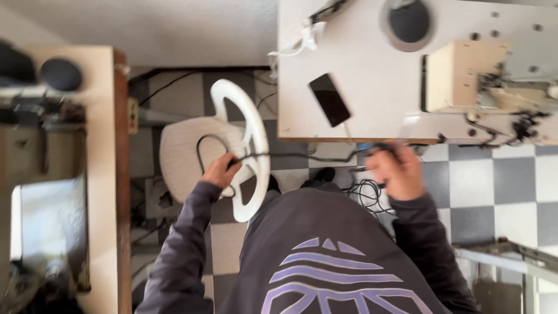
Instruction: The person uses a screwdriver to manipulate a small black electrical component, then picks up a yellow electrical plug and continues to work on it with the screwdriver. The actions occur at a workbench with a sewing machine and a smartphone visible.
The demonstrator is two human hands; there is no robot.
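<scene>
My left hand (pixel 220 171) grips a thin black cable (pixel 290 155) just above a white plastic chair (pixel 215 145). The cable runs right, stretched across to my right hand (pixel 397 171), which is blurred and closed around its other end near the front edge of a white work table (pixel 372 87). A black phone (pixel 329 99) lies on that table with a white cord leaving its lower end. More black cable lies tangled on the floor (pixel 367 195) below my right hand.
A cream sewing machine (pixel 494 81) sits at the table's right. A round dark hole (pixel 408 21) is in the tabletop. A second wooden bench with dark equipment (pixel 52 116) stands at left. Grey and white checkered floor (pixel 500 186) spreads right; a metal frame (pixel 511 259) sits lower right.
</scene>
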